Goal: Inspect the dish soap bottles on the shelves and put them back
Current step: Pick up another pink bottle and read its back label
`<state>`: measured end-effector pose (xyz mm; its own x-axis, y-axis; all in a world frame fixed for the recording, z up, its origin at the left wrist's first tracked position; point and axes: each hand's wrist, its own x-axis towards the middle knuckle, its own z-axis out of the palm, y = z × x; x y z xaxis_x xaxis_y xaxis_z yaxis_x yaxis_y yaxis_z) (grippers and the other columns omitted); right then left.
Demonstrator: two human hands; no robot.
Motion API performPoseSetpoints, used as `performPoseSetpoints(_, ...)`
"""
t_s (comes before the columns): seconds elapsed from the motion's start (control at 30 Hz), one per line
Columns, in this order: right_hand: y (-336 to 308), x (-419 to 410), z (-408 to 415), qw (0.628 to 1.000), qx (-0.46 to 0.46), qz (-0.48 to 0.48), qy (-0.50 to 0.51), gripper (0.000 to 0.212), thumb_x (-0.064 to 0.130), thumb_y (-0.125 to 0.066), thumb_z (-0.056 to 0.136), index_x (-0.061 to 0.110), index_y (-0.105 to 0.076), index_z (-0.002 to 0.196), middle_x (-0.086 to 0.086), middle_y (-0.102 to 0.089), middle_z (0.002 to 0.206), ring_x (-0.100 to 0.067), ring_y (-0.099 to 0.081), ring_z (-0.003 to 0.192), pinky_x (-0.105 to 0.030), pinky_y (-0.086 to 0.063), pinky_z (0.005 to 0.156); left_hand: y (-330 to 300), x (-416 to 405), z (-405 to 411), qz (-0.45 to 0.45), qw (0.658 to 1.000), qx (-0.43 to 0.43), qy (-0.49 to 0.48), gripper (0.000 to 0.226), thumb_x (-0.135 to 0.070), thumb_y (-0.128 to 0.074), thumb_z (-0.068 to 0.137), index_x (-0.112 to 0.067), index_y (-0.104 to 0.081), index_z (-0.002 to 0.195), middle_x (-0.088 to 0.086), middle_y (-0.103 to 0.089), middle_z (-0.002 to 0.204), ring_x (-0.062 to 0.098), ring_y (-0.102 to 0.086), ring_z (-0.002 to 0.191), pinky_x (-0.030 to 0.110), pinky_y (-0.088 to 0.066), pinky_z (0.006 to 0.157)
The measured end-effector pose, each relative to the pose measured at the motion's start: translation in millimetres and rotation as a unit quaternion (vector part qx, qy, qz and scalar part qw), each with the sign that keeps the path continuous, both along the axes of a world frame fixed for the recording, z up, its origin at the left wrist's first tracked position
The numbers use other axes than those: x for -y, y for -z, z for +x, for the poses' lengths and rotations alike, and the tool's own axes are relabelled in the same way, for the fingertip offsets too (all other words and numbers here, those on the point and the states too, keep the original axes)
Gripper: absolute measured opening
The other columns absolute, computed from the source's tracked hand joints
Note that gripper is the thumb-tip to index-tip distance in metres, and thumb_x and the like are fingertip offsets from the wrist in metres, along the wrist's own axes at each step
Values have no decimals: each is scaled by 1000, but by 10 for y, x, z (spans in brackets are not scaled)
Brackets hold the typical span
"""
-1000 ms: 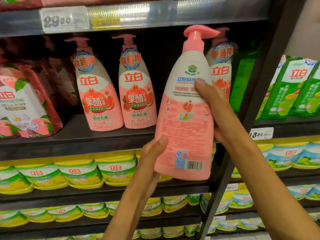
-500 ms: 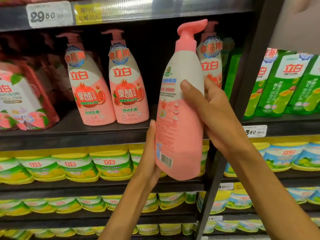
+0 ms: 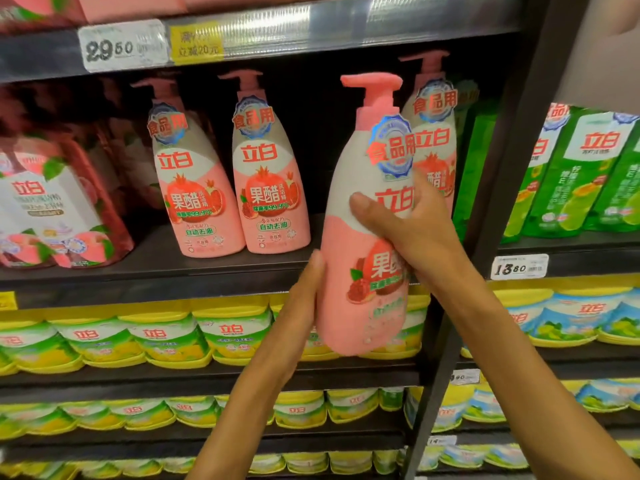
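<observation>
Bottle (image 3: 360,258) now rotated front-label out, was barcode side. Right hand (image 3: 408,223) grips it, left hand (image 3: 304,303) flat against its side. Likely ready to reshelve.

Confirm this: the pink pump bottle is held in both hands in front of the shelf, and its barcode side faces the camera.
Not quite. The head view shows the pink pump bottle held by the left hand and right hand in front of the shelf, but its front label faces the camera, not the barcode side.
</observation>
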<state>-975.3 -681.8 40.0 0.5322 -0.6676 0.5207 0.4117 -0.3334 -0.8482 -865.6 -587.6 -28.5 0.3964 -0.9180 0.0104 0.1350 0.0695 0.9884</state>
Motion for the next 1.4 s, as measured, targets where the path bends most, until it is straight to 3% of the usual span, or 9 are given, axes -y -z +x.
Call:
performPoseSetpoints(0.1,-12,-95,53,993,-16,-88,80,56,28,-85,65,29,-51,110,18,-68,98,5,-67,88,-8,-51,68,106,-69,-44,-16,984,178,-20,77,-45,-79,61,-25,-48,128,-5,-68,116,9,-66,104,28,-57,83)
performPoseSetpoints(0.17,6,-158,62,988,-11,-126,89,69,30,-87,61,25,-47,117,16,-63,108,4,-65,97,-10,-51,76,151,-86,-36,-49,976,208,-49,93,-43,-85,48,-25,-46,129,-6,-67,115,5,-66,102,22,-56,79)
performPoseSetpoints(0.33,46,-220,-127,981,-26,-191,27,77,34,-86,58,30,-42,121,18,-59,114,2,-60,107,-12,-49,86,154,-26,201,-75,960,258,-76,86,-30,-90,51,-24,-52,128,-10,-67,117,7,-63,110,25,-55,86)
performPoseSetpoints(0.47,38,-212,-230,982,-61,-181,-3,77,29,-90,58,11,-49,120,4,-64,110,1,-65,100,-10,-50,80,136,-55,283,-75,945,298,-110,90,-37,-89,47,-44,-47,126,-17,-64,120,3,-59,113,32,-55,89)
performPoseSetpoints(0.63,-47,-175,-170,979,-38,-196,-27,74,26,-90,60,29,-44,117,23,-65,106,9,-62,103,-6,-48,81,123,-94,248,-93,962,245,-75,89,-35,-90,50,-31,-51,130,-13,-66,119,7,-63,111,20,-54,81)
performPoseSetpoints(0.77,-154,-81,-118,988,-44,-113,-97,66,51,-82,60,27,-48,111,30,-70,99,8,-67,93,-9,-52,72,126,-158,193,-107,976,189,-16,69,-30,-88,51,-30,-60,114,-8,-72,106,10,-70,97,17,-55,74)
performPoseSetpoints(1.1,-48,17,231,995,-21,88,-32,27,24,-80,75,16,-69,99,-7,-77,90,-22,-75,78,-32,-61,66,144,-155,37,-31,999,-12,-18,73,-80,-62,60,-31,-65,114,2,-73,110,19,-68,104,30,-57,77)
performPoseSetpoints(1.27,-120,134,256,982,-70,169,-52,22,29,-71,86,14,-70,101,-11,-77,93,-24,-74,83,-33,-61,72,-20,-154,147,-17,998,-47,23,51,-74,-55,65,-43,-72,102,1,-73,110,18,-69,104,32,-57,79)
performPoseSetpoints(1.4,-172,254,249,967,-76,202,-137,20,36,-67,80,22,-80,74,-6,-77,87,-17,-75,79,-30,-61,69,-143,-196,168,-56,989,-133,43,42,-64,-54,80,-36,-73,104,2,-71,115,17,-68,106,33,-57,78)
